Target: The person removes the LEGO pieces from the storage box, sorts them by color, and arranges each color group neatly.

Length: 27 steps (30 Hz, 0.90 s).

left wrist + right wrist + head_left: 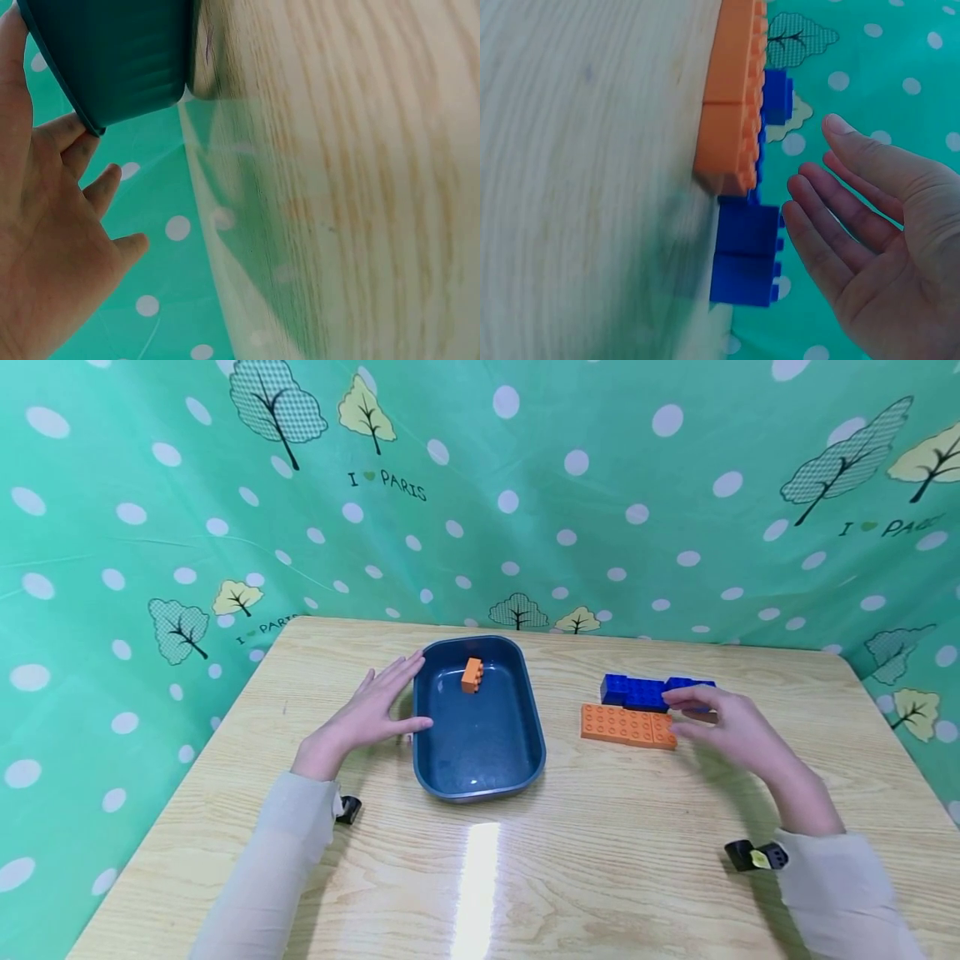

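Note:
My left hand [360, 714] has its fingers spread along the left rim of a dark blue plastic basin [480, 752]. In the left wrist view its fingertips touch the rim of the basin [135, 67]. A small orange toy brick [470, 677] lies inside, toward the far end. On the right, my right hand [731, 727] hovers over the right end of the bricks, thumb and fingers apart with nothing between them. Beneath it are a row of orange studded bricks [618, 724] and, behind that, several blue bricks [645, 693], the nearest blue pair [744, 255] just beside its fingertips.
The light wooden table [615, 860] carries everything, with a bright glare streak in front of the basin. A green dotted cloth [465, 543] with printed trees hangs behind the table. Black wrist cameras stick out from both sleeves.

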Motion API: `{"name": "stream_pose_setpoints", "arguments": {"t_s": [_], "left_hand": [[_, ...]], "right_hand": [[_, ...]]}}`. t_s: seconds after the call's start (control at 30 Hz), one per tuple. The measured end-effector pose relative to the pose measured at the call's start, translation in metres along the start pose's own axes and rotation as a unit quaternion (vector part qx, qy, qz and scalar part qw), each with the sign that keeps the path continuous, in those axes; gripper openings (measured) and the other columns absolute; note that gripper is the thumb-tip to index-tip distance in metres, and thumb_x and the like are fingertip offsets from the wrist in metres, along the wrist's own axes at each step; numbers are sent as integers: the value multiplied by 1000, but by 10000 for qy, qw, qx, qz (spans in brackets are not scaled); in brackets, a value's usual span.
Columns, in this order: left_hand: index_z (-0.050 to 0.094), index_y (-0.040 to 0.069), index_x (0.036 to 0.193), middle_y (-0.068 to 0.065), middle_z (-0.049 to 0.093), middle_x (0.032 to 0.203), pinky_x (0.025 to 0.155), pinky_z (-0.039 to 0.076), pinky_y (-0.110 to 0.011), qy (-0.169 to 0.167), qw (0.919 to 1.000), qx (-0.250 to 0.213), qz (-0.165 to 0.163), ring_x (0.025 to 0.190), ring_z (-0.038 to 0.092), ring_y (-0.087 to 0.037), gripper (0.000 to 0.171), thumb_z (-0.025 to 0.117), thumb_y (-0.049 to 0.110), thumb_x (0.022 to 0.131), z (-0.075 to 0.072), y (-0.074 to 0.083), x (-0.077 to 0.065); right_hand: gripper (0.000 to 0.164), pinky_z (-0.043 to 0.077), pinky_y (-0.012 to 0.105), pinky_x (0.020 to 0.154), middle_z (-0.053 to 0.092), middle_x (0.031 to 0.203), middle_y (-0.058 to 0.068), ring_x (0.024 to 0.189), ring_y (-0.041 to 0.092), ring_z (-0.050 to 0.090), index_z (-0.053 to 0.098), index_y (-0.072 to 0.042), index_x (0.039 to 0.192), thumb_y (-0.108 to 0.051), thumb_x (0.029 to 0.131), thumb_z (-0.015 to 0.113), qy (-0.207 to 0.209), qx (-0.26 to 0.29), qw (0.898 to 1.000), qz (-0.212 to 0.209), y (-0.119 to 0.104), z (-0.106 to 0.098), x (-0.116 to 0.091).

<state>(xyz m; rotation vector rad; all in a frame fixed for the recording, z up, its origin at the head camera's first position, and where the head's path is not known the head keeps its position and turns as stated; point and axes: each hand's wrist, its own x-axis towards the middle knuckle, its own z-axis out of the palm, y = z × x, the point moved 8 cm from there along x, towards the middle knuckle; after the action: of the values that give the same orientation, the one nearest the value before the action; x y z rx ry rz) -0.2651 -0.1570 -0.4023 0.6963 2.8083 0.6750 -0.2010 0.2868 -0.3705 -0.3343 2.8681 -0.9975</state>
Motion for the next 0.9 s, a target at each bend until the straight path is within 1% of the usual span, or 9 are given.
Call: {"name": "stream_pose_setpoints", "arguments": {"t_s": [0.07,0.2,0.27,0.47,0.67,0.8,0.9], "left_hand": [[10,24,162,4,5,170,124,0,-64,6,10000,10,7,157,7,-33,99,67,57,88,0,0,0],[10,23,162,3,5,170,124,2,-65,30,10000,41,30,157,8,-33,99,68,55,89,-1,1,0],[10,22,162,3,6,170,124,2,-65,36,10000,35,36,157,8,-34,99,68,55,89,-1,1,0],[10,23,162,3,6,170,124,1,-65,40,10000,13,38,157,8,-33,99,68,55,89,0,1,0],[11,23,162,1,6,171,124,1,-65,48,10000,19,38,157,7,-34,99,68,55,88,0,1,1],[11,23,162,1,6,171,124,2,-65,58,10000,13,61,157,8,-33,99,68,55,89,0,1,0],[10,22,162,2,5,170,124,1,-65,42,10000,1,69,157,7,-33,99,68,55,89,0,1,0]], "right_hand": [[43,56,35,96,62,133,22,121,41,60,60,-2,133,-21,95,69,-2,46,10000,-61,-6,1,2],[44,49,54,101,61,134,23,123,42,59,59,-2,134,-21,96,68,-45,195,9997,-141,-16,5,8],[43,48,55,101,61,135,22,123,42,59,59,-2,134,-20,96,68,-41,264,9995,-192,-22,7,12],[42,49,50,101,62,135,19,124,38,60,60,-2,133,-17,95,68,-15,434,9986,-294,-37,15,23],[46,49,54,104,63,136,17,126,36,59,59,-3,135,-22,95,69,-50,475,9981,-400,-54,26,36],[47,48,55,106,63,135,16,126,35,59,58,-6,136,-24,95,70,-132,595,9968,-510,-67,36,46],[45,49,53,106,62,135,18,125,34,59,59,-6,135,-22,94,70,-239,780,9948,-613,-78,44,54]]}}
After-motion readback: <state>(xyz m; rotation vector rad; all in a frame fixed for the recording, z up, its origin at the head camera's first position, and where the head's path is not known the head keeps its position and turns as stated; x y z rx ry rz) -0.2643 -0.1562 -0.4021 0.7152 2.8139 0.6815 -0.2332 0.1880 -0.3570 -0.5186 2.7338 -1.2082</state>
